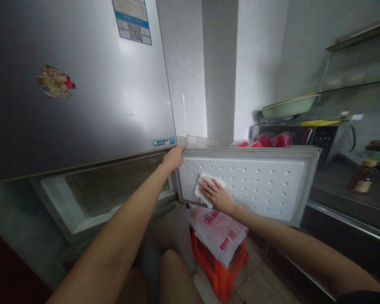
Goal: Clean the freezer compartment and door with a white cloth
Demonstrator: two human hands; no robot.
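Observation:
A refrigerator's middle door (266,177) stands swung out to the right, its white dimpled inner panel facing me. My left hand (173,157) grips this door's top edge near the hinge, fingers curled over it. Against the panel's left half, my right hand (220,195) presses a white cloth (200,191) with fingers laid out over it. Left of the door, the open compartment (104,190) shows pale inner walls, partly hidden by my left forearm. The silver upper door (98,84) above it is closed and carries stickers.
Below the open door, a white plastic bag (221,230) lies on an orange stool (220,276). On the right-hand counter are a microwave (326,141) with a pale basin (289,106) on top, and a brown bottle (362,177). My knees are close to the refrigerator's lower front.

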